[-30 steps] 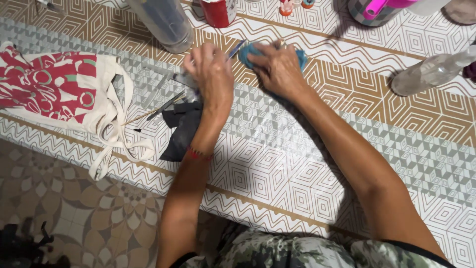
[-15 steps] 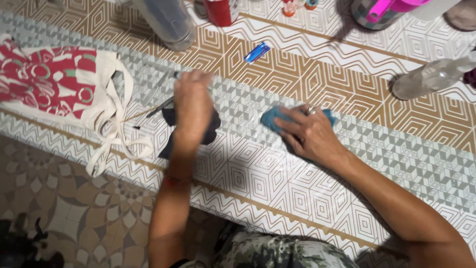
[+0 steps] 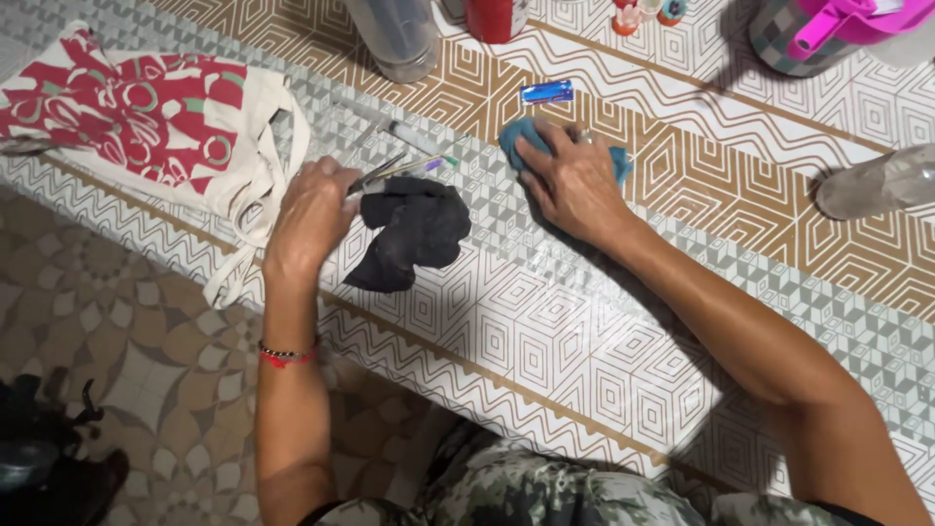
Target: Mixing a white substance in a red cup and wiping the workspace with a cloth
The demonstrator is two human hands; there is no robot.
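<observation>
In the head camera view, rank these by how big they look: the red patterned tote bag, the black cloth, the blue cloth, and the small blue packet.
1. Red-and-cream patterned fabric tote bag
2. Crumpled black cloth
3. Blue cloth, partly hidden under the right hand, so its rank is unsure
4. Small shiny blue packet

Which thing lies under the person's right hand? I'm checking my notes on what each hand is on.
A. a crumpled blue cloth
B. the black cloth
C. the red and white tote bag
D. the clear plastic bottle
A: the right hand presses flat on a crumpled blue cloth on the patterned table, while the black cloth lies beside the left hand, apart from the right.
</observation>
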